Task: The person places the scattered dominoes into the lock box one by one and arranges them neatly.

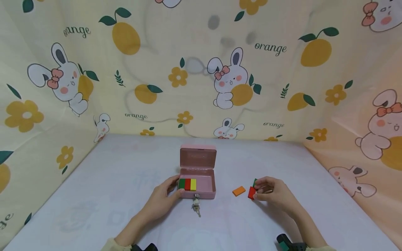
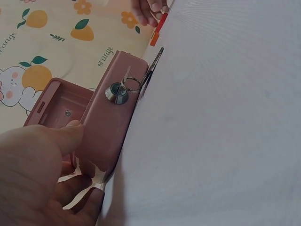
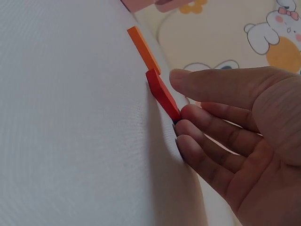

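The left hand (image 1: pixel 162 199) has thumb and fingers clamped on the left side of the open box (image 1: pixel 205 181), probably to steady it, while the right hand (image 1: pixel 276 192), thumb and fingers apart as if for bracketing, meets the red tile (image 1: pixel 251 192) near the orange tile (image 1: pixel 239 191), right of the box.

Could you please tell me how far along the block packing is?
Seemingly done: green block, red block and yellow block lie inside the pink box, held by the left grip. In hand: the right grip is at a loose red block and loose green block. Probably left: those two and the orange block, all outside the box.
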Available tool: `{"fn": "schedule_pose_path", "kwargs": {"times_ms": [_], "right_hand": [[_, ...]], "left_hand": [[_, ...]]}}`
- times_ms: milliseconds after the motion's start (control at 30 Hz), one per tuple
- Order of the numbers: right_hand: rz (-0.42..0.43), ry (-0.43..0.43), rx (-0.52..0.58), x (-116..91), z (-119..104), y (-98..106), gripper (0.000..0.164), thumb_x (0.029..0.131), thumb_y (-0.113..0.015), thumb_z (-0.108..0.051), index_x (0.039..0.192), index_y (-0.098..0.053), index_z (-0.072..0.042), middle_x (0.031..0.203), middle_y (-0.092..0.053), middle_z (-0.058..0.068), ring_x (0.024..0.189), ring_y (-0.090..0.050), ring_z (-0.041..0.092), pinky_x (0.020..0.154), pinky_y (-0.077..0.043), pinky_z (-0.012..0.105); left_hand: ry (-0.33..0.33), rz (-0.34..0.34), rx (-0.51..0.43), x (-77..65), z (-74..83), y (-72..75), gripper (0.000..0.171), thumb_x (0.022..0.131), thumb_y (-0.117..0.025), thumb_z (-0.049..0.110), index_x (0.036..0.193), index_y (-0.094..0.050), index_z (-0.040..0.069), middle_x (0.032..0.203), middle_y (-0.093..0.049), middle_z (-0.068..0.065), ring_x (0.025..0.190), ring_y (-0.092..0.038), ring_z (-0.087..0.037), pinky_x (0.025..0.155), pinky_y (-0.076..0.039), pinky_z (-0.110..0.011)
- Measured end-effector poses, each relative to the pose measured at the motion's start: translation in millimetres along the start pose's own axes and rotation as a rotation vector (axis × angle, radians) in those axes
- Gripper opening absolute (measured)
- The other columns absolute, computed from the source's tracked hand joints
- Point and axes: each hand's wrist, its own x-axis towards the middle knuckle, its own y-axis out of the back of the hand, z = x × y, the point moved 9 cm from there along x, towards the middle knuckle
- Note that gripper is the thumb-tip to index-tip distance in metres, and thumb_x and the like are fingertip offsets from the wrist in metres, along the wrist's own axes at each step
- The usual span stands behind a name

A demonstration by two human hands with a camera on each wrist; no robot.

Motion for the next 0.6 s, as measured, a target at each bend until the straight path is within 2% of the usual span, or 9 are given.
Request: {"fn": "schedule_pose_path", "kwargs": {"times_ms": [200, 600], "right_hand": [[-0.017, 0.000, 0.024, 0.0, -1.7, -1.2, 0.050, 0.076, -0.086, -0.010, 0.118, -0.062, 0.001, 0.106, -0.066, 0.009, 0.093, -0.061, 0.024, 0.077, -0.055, 0.026], [-0.009, 0.011, -0.005, 2.0, 0.7, -2.6, 0.056, 0.072, -0.089, -0.010, 0.120, -0.061, 0.002, 0.104, -0.066, 0.008, 0.095, -0.061, 0.025, 0.081, -0.055, 0.027]], "left_hand": [[-0.002, 0.008, 0.012, 0.7, 0.4, 1.2, 0.059, 0.096, -0.067, 0.028, 0.146, -0.045, 0.008, 0.146, -0.047, -0.010, 0.133, -0.045, -0.030, 0.107, -0.040, -0.044], [-0.014, 0.000, -0.012, 0.3, 3.9, 1.3, 0.057, 0.096, -0.066, 0.026, 0.145, -0.045, 0.006, 0.146, -0.047, -0.013, 0.132, -0.045, -0.032, 0.107, -0.039, -0.046]]}}
